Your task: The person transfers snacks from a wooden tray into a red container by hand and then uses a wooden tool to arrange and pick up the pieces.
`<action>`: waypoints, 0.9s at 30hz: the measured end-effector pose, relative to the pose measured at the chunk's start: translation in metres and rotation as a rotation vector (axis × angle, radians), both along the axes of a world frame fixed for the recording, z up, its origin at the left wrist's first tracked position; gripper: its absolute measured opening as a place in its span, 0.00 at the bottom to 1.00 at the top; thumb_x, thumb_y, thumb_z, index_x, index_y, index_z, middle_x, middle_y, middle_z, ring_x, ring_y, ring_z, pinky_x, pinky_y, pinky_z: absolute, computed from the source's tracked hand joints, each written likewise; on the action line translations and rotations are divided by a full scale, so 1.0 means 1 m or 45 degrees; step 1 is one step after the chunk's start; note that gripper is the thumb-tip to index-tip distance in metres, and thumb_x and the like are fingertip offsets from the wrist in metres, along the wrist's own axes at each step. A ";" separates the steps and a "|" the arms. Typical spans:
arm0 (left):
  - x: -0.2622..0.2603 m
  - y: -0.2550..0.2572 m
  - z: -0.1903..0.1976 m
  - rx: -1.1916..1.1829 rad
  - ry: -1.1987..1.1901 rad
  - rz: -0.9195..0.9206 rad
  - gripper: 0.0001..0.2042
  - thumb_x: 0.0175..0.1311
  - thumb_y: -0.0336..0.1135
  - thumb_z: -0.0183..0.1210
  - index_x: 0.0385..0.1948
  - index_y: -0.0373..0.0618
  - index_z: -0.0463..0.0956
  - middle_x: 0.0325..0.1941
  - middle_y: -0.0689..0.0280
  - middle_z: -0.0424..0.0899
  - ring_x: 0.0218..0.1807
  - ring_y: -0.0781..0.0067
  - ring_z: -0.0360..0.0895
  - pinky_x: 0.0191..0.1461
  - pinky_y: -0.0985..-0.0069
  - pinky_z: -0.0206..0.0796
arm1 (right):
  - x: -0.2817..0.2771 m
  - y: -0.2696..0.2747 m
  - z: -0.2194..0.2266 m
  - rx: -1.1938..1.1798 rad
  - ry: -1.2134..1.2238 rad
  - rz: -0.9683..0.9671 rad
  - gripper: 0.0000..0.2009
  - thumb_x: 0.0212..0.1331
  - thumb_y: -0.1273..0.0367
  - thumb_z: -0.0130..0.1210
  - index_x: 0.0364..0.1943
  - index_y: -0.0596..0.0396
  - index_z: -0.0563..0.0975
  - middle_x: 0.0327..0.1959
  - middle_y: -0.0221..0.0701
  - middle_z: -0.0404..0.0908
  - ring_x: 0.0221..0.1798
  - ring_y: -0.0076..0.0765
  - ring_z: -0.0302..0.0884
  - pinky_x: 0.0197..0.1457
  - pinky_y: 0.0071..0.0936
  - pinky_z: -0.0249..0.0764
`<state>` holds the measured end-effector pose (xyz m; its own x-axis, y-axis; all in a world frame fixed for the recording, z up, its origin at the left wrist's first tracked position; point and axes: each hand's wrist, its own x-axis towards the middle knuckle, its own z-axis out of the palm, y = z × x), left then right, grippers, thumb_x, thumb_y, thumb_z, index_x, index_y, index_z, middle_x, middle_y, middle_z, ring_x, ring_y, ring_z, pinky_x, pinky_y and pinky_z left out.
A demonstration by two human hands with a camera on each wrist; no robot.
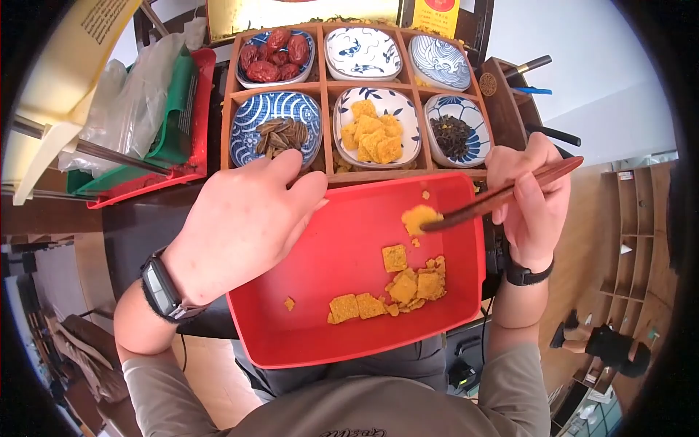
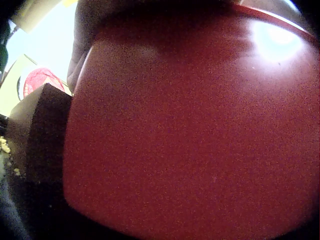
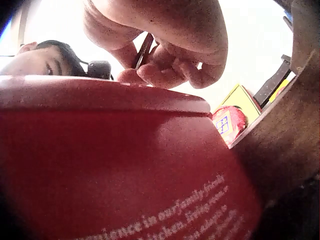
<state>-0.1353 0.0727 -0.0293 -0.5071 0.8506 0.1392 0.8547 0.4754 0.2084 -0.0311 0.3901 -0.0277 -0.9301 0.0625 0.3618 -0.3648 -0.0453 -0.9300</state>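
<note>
And here the right hand [image 1: 535, 204], curled round a dark wooden utensil [image 1: 510, 194] at centre right, wants light, steady pressure on the crumbly yellow piece [image 1: 417, 218] at its tip, over the glossy red tray [image 1: 320, 251], while the left hand's [image 1: 237, 226] hold, centre left, can't be told.

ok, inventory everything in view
Bin: 1, red, nearest body
Tray: 1, brown, beyond bin
Dishes: 6, blue-and-white, one per compartment
Dates: several, dark red, far-left dish
Seeds: pile, brown, near-left dish
Crisps: many, yellow-orange, near-middle dish, bin
Leaves: pile, dark, near-right dish
Packaging: some, yellow, beyond tray
Containers: 2, green, red, left
Bags: some, translucent, at containers
Handles: 3, black, blue, right
Bystander: 1, black clothing, far right
Utensil: count unclear, reddish-brown, right hand
Watch: 1, dark, left wrist
Wristband: 1, black, right wrist
Left hand: 1, bare, bin rim
Right hand: 1, bare, around utensil
</note>
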 end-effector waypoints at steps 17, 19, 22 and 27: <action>-0.001 0.000 0.000 0.000 0.000 -0.013 0.09 0.69 0.36 0.67 0.39 0.44 0.76 0.37 0.57 0.76 0.37 0.48 0.83 0.37 0.57 0.77 | -0.006 -0.002 -0.008 0.219 -0.128 -0.344 0.03 0.76 0.76 0.64 0.46 0.60 0.81 0.35 0.31 0.88 0.37 0.23 0.86 0.43 0.21 0.81; -0.001 0.000 0.001 -0.003 0.002 -0.014 0.09 0.69 0.36 0.67 0.39 0.44 0.76 0.37 0.57 0.76 0.37 0.48 0.83 0.37 0.57 0.77 | -0.006 -0.003 -0.008 0.237 -0.191 -0.345 0.03 0.75 0.77 0.65 0.46 0.60 0.81 0.36 0.31 0.88 0.38 0.23 0.87 0.43 0.21 0.81; -0.001 0.000 0.001 -0.003 -0.001 -0.014 0.09 0.70 0.36 0.67 0.39 0.44 0.76 0.37 0.57 0.76 0.37 0.48 0.83 0.37 0.56 0.76 | -0.007 -0.006 -0.009 0.239 -0.192 -0.320 0.04 0.75 0.77 0.65 0.46 0.60 0.81 0.36 0.30 0.88 0.38 0.23 0.87 0.44 0.21 0.82; -0.001 0.000 0.001 0.008 -0.003 -0.014 0.09 0.70 0.36 0.67 0.39 0.44 0.76 0.37 0.56 0.76 0.36 0.48 0.82 0.37 0.56 0.76 | -0.005 -0.007 -0.008 0.223 -0.177 -0.352 0.04 0.75 0.77 0.64 0.47 0.60 0.80 0.37 0.30 0.88 0.38 0.23 0.87 0.44 0.21 0.82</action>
<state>-0.1361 0.0726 -0.0281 -0.4979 0.8553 0.1435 0.8594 0.4644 0.2138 -0.0366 0.3828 -0.0358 -0.9277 0.2670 0.2607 -0.2107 0.2018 -0.9565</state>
